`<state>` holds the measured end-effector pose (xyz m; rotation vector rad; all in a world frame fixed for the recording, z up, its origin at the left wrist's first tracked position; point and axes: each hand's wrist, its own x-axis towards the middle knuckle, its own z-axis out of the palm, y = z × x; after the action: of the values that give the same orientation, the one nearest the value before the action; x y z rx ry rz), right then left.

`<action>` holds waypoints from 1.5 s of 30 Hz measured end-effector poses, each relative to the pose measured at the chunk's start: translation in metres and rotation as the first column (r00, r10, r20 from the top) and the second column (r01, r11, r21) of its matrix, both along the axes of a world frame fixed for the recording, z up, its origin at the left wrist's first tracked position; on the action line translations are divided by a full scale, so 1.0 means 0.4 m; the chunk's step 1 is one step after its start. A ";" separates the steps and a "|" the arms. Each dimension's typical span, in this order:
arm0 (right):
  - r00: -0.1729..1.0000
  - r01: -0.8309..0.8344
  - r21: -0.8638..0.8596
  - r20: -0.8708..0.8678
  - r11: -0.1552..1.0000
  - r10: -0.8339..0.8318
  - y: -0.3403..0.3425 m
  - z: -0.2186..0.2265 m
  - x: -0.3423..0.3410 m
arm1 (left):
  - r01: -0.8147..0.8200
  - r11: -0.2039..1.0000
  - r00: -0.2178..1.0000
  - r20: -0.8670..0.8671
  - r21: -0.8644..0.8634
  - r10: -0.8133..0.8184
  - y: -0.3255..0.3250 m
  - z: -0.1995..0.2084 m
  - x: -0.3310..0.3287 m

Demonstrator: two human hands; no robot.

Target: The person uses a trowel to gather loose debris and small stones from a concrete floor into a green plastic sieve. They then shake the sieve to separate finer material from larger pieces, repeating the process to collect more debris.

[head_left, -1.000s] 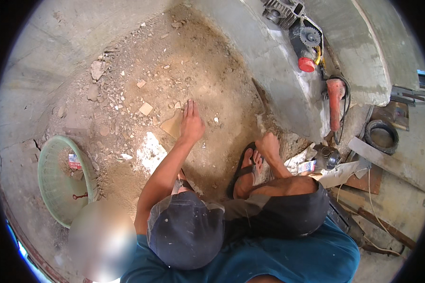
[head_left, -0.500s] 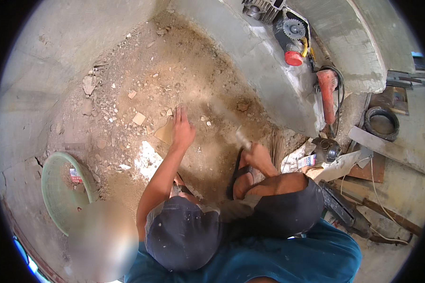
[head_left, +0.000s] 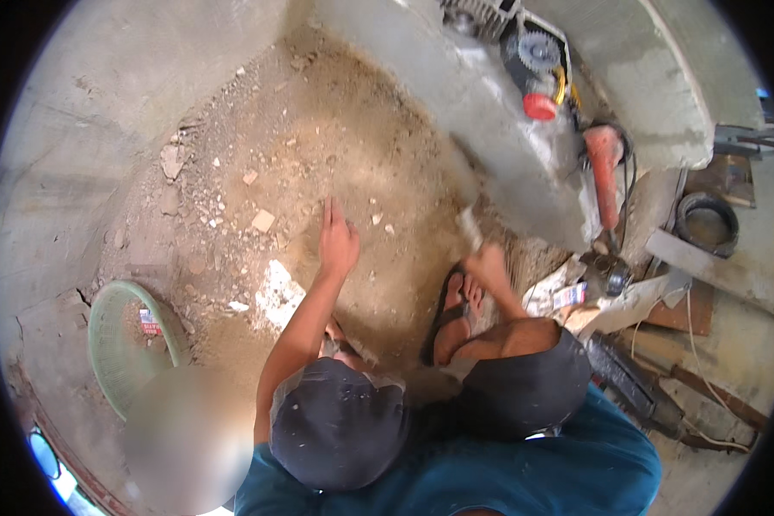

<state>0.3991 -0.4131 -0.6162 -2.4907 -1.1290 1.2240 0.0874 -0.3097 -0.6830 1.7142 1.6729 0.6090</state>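
Observation:
My left hand (head_left: 340,247) reaches over the dirt floor (head_left: 378,163) with its first fingers stretched out and nothing visible in it. A small square tan tile piece (head_left: 263,221) lies in the dirt to its left, among pale stone chips. My right hand (head_left: 488,265), blurred by motion, is closed round a tool with a pale handle (head_left: 469,228). The far end of that tool is a long grey smear pointing up and away, so its kind cannot be told. My right foot in a dark sandal (head_left: 456,318) is just below that hand.
A green mesh basket (head_left: 97,344) stands at the left by the wall. On the ledge at right lie a motor tool with a toothed disc (head_left: 539,52) and a red-bodied power tool (head_left: 605,172). A black ring-shaped container (head_left: 705,224), boards (head_left: 697,268) and cords are farther right.
My right hand and its tool have swung up and to the right. The flat tan piece beside my left hand no longer shows. The view has shifted slightly.

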 end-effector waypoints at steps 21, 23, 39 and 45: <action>0.998 -0.053 0.336 -0.023 0.940 0.065 0.137 0.025 -0.003 | 0.017 0.999 0.999 0.036 -0.031 -0.016 -0.039 -0.009 -0.016; 0.997 0.075 0.225 -0.026 0.972 -0.071 0.123 0.020 -0.024 | 0.028 1.000 0.999 0.025 -0.010 -0.028 -0.041 -0.009 -0.016; 0.991 -0.125 0.139 0.062 0.982 0.117 0.097 -0.005 -0.055 | -0.121 0.990 0.979 0.159 -0.068 0.131 -0.011 -0.006 -0.025; 0.928 -0.372 0.098 0.057 0.923 0.368 0.092 0.007 -0.087 | -0.151 0.989 0.967 0.207 -0.010 0.149 0.003 -0.018 0.018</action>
<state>0.3643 -0.3764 -0.6135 -2.2963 -1.6880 1.1622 0.0944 -0.3083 -0.6902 1.4804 1.6614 0.8341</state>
